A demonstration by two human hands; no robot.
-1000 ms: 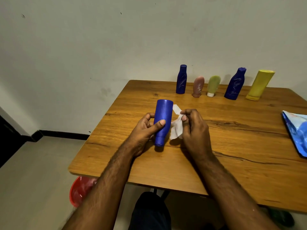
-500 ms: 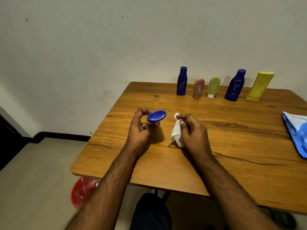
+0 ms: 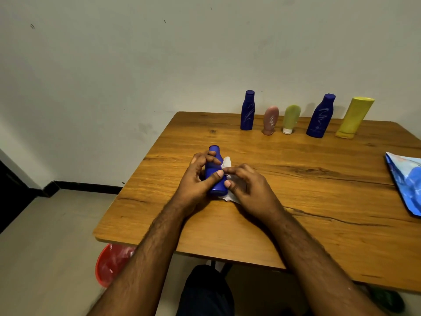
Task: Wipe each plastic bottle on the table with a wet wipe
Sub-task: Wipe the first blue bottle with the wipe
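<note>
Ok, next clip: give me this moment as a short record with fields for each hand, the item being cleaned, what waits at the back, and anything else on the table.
left hand: grips the blue bottle
right hand: holds the white wipe against the bottle's side
bottle pose: tilted, held just over the table
back row: tall blue bottle, pink tube, green tube, second blue bottle, yellow bottle
table's right edge: blue and white packet, partly out of view
under table: red bowl
</note>
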